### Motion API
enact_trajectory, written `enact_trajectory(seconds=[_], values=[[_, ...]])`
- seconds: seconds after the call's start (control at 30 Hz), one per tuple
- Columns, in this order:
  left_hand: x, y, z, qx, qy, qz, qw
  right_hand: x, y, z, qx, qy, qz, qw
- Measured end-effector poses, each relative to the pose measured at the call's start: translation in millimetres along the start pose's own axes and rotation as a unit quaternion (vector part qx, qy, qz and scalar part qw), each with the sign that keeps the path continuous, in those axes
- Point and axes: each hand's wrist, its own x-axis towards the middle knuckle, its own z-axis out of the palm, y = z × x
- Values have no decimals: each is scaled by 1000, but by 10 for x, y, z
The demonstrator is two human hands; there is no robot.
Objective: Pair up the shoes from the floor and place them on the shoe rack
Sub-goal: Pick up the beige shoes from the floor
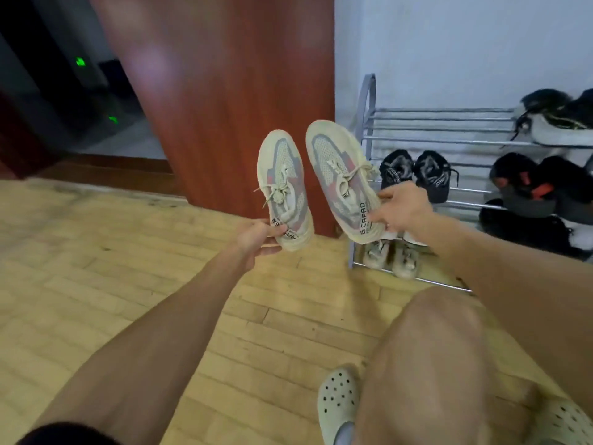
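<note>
I hold a matching pair of cream, grey and pink sneakers in the air, toes pointing up and away. My left hand point(256, 236) grips the heel of the left sneaker point(284, 184). My right hand point(402, 207) grips the heel of the right sneaker point(340, 171), which tilts toward the grey metal shoe rack point(439, 141). The rack stands against the white wall to the right, and the right sneaker's toe is level with its upper rails.
On the rack sit a black pair point(415, 173), black-and-orange shoes point(529, 184), dark-and-white shoes point(558, 118) on top, and a beige pair point(391, 256) at the bottom. A brown door point(224, 91) stands behind the sneakers. My knee point(430, 348) and pale clogs point(337, 403) are on the wooden floor.
</note>
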Motion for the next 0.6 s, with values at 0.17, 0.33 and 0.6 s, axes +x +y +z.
enact_trajectory(seconds=[0.17, 0.33, 0.6], values=[[-46, 750, 540, -3, 31, 74, 997, 87, 21, -739, 161, 70, 13, 984], [127, 1364, 1315, 7, -4, 107, 994, 287, 213, -1497, 252, 112, 35, 960], [767, 1946, 2205, 43, -28, 74, 996, 944, 673, -2215, 297, 142, 76, 941]])
